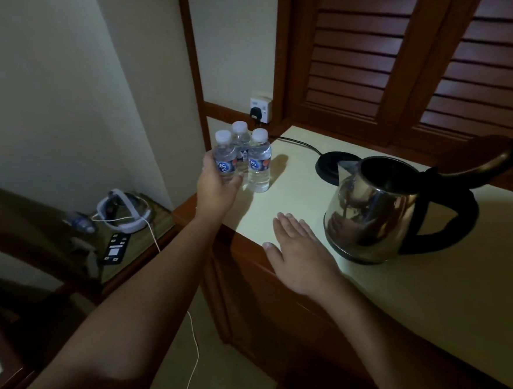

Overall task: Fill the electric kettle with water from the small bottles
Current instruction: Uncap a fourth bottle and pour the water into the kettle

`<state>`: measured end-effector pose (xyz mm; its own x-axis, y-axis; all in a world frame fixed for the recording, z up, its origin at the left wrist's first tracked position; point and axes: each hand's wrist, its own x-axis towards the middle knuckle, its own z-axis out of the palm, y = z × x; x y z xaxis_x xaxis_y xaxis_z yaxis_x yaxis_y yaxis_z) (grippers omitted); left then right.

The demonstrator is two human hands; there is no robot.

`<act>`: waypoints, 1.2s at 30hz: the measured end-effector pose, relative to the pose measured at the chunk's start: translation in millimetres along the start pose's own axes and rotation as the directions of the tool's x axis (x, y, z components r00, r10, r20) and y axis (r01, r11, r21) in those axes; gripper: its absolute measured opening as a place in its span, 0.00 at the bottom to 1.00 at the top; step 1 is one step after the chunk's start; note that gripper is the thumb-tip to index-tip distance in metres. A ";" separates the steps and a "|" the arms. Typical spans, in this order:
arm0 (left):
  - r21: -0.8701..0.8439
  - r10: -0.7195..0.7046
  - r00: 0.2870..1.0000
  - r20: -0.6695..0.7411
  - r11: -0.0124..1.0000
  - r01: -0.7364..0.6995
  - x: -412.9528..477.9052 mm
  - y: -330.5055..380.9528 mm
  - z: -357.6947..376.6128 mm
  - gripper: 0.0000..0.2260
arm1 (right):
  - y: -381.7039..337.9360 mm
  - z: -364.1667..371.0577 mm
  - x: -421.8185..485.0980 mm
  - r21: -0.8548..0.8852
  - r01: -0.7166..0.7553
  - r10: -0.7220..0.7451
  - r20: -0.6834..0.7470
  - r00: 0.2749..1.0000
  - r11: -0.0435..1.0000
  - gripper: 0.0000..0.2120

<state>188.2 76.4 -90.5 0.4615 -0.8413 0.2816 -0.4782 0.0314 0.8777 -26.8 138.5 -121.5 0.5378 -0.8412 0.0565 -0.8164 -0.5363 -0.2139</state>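
Note:
Three small clear water bottles with white caps stand together at the far left corner of the cream countertop point(424, 297). My left hand point(216, 185) is wrapped around the nearest, leftmost bottle point(225, 155). Beside it stand the right bottle point(259, 164) and the rear bottle point(240, 137). A steel electric kettle point(378, 212) with a black handle and its lid tipped open sits on the counter to the right, off its base. My right hand point(299, 258) hovers flat and open over the counter's front edge, just left of the kettle.
The kettle's black base point(327, 166) lies behind the kettle, its cord running to a wall socket point(259, 109). Louvred wooden doors point(409, 68) rise behind the counter. A lower side table at left holds a white headset point(123, 212), a cable and a dark remote point(114, 249).

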 end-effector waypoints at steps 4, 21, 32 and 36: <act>0.007 -0.030 0.998 -0.055 1.000 0.030 9.9 -10.1 4.7 0.25 | -0.9 0.3 -0.3 -0.001 0.004 -0.004 -0.016 1.000 1.000 0.32; -0.166 0.389 0.885 0.255 0.920 -0.356 -112.3 65.0 -30.1 0.25 | -16.5 -108.7 -27.3 0.277 0.281 -0.027 -0.667 0.745 0.919 0.23; -0.294 0.440 0.707 0.554 0.898 -0.328 -127.3 105.4 -6.5 0.25 | 5.3 -169.9 -78.2 0.349 -0.014 0.218 -0.554 0.803 0.937 0.15; -0.346 0.457 0.611 0.647 0.889 -0.300 -132.6 115.3 -2.0 0.22 | 16.3 -189.9 -98.9 0.287 -0.009 0.139 -0.439 0.888 0.958 0.14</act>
<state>73.4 192.7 -25.9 -0.4201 -0.8482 0.3226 -0.3054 0.4669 0.8299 -133.3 199.8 54.6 0.2714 -0.8518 0.4481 -0.7265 -0.4867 -0.4851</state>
